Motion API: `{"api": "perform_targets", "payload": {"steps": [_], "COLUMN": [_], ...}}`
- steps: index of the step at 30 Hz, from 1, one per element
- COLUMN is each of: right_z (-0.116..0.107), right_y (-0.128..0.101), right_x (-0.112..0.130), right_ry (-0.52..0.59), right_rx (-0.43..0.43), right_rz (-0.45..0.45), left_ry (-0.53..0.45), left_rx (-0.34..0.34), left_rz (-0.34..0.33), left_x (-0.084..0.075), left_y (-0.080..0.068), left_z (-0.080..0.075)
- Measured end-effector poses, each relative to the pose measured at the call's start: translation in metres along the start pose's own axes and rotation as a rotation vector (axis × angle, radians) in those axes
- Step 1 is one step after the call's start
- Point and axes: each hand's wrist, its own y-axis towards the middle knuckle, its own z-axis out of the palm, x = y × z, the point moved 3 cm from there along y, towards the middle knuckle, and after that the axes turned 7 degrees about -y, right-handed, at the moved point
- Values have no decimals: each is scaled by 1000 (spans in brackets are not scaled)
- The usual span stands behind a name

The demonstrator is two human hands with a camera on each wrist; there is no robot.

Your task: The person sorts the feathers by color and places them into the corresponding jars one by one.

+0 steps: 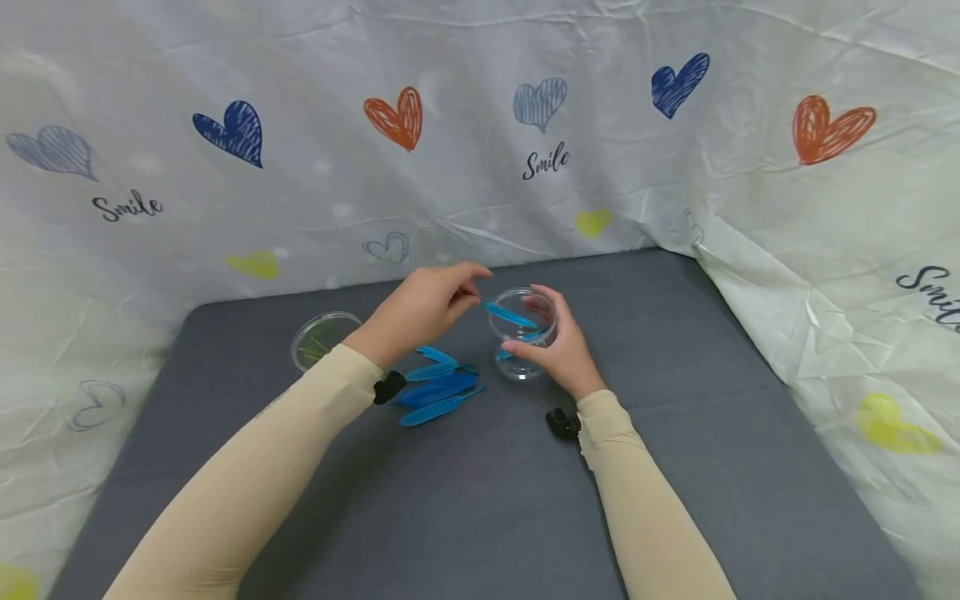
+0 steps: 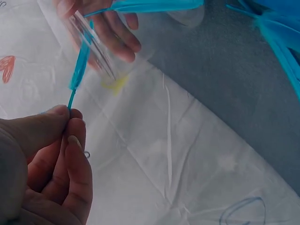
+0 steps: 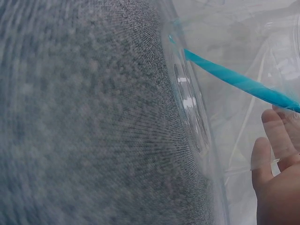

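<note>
- Step in hand: loading a slim blue feather point(image 1: 510, 316) into the clear plastic cup point(image 1: 522, 345); its tip lies across the rim, quill toward 9 o'clock.
- Left hand point(image 1: 420, 308) pinches the quill between thumb and fingertips point(image 2: 70, 123); right hand point(image 1: 558, 350) wraps the cup, steadying it on the grey mat point(image 1: 675, 400).
- Next move, by judgement: tilt the quill up, lower the feather in, then release; loose blue feathers point(image 1: 437, 387) wait at 7 o'clock of the cup.

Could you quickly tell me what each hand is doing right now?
Left hand: pinches a blue feather by its quill.
Right hand: fingers curled round the clear cup.
</note>
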Motion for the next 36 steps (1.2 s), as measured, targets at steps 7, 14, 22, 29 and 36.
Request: {"api": "perform_targets", "payload": {"steps": [7, 14, 22, 29, 36], "right_z": [-2, -1, -2, -2, -1], "right_y": [1, 1, -1, 0, -1], "right_x": [-2, -2, 1, 3, 3], "right_ry": [8, 26, -3, 7, 16], "right_rx": [2, 7, 9, 7, 7], "right_rz": [1, 5, 11, 5, 5], "left_ry": [35, 45, -5, -2, -7], "left_rx": [31, 34, 5, -17, -44], "left_rz": [17, 53, 46, 11, -31], "left_x": [-10, -17, -14, -11, -5], "left_y": [12, 15, 7, -1, -18], "left_z": [15, 23, 20, 15, 11]}}
